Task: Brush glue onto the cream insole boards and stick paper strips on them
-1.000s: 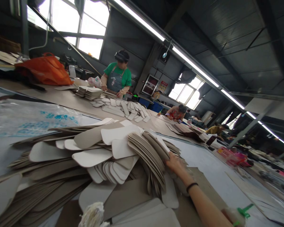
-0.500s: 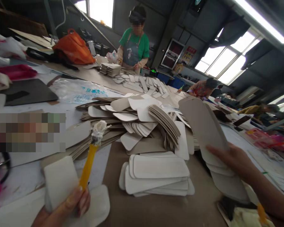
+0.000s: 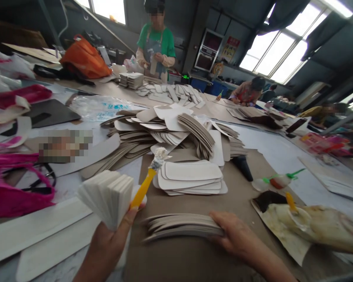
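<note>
My left hand is closed around a fanned bundle of small white cards and a yellow-handled brush, whose whitish, clotted head points up and away. In my right hand is a stack of long grey-brown cardboard pieces, gripped at its right end and held edge-on low over the brown board. Just beyond lies a neat stack of white round-cornered pieces. Behind that rises a large loose heap of similar cardboard pieces.
At right lie a stained, whitish wrapped bundle with a yellow handle, a black cone and a green-tipped bottle. Pink straps and long white strips lie left. A co-worker in green stands across the table.
My right hand has brought its cardboard stack from the right, upright, to the front middle, now lying flatter. My left hand moved right, and its white cards have fanned out.
</note>
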Demonstrator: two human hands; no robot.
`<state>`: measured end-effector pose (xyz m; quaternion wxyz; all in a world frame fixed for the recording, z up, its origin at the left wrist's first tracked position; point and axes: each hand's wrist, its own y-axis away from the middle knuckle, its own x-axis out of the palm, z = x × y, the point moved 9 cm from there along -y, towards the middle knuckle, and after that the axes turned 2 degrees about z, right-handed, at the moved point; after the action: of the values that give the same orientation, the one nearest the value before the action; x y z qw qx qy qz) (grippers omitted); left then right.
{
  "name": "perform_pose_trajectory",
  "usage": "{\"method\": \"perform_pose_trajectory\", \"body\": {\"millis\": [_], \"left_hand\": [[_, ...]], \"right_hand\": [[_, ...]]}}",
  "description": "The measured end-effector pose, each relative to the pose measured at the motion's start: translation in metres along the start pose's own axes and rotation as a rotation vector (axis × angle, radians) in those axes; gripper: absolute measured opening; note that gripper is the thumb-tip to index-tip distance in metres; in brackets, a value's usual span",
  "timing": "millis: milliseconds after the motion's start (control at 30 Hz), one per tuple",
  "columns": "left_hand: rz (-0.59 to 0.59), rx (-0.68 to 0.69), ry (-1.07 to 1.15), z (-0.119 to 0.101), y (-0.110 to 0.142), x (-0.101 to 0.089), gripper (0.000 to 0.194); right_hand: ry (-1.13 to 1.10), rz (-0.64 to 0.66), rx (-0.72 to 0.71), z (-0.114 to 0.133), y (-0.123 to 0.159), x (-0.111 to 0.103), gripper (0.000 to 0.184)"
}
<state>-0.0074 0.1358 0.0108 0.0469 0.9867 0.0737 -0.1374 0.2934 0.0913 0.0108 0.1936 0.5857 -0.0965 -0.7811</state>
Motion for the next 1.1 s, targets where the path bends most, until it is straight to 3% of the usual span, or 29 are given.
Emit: {"method": "perform_pose_trajectory", "body": {"millis": [133, 233, 400, 500, 600, 767, 933, 1033, 1100], "left_hand": [[0.115, 0.016, 0.096, -0.004, 0.008, 0.038, 0.058], [0.141, -0.005, 0.097, 0.001, 0.014, 0.057, 0.059], [0.098, 0.01, 0.061, 0.016, 0.021, 0.063, 0.052], [0.096, 0.002, 0.085, 0.018, 0.022, 0.066, 0.049], [0.117, 0.025, 0.066, 0.012, 0.02, 0.072, 0.046], [0.107, 0.097, 0.047, 0.004, 0.013, 0.079, 0.039], [0.017, 0.02, 0.075, 0.007, 0.017, 0.069, 0.04], [0.0, -0.069, 0.061, 0.002, 0.027, 0.055, 0.047], [-0.042, -0.038, 0.003, -0.008, 0.034, 0.037, 0.049]], "right_hand": [[0.07, -0.105, -0.028, -0.003, 0.008, -0.005, 0.036], [0.051, -0.223, 0.01, -0.024, 0.027, -0.008, 0.055], [-0.242, -0.336, 0.166, -0.088, 0.065, 0.006, 0.049], [-0.471, -0.367, 0.235, -0.106, 0.072, 0.018, 0.055], [-0.59, -0.453, 0.176, -0.092, 0.06, 0.016, 0.063], [-0.536, -0.596, 0.014, -0.055, 0.039, 0.002, 0.053], [-0.554, -0.54, 0.12, -0.055, 0.041, -0.005, 0.031], [-0.6, -0.303, 0.188, -0.052, 0.034, -0.002, 0.033], [-0.604, -0.136, 0.179, -0.047, 0.024, 0.002, 0.033]]}}
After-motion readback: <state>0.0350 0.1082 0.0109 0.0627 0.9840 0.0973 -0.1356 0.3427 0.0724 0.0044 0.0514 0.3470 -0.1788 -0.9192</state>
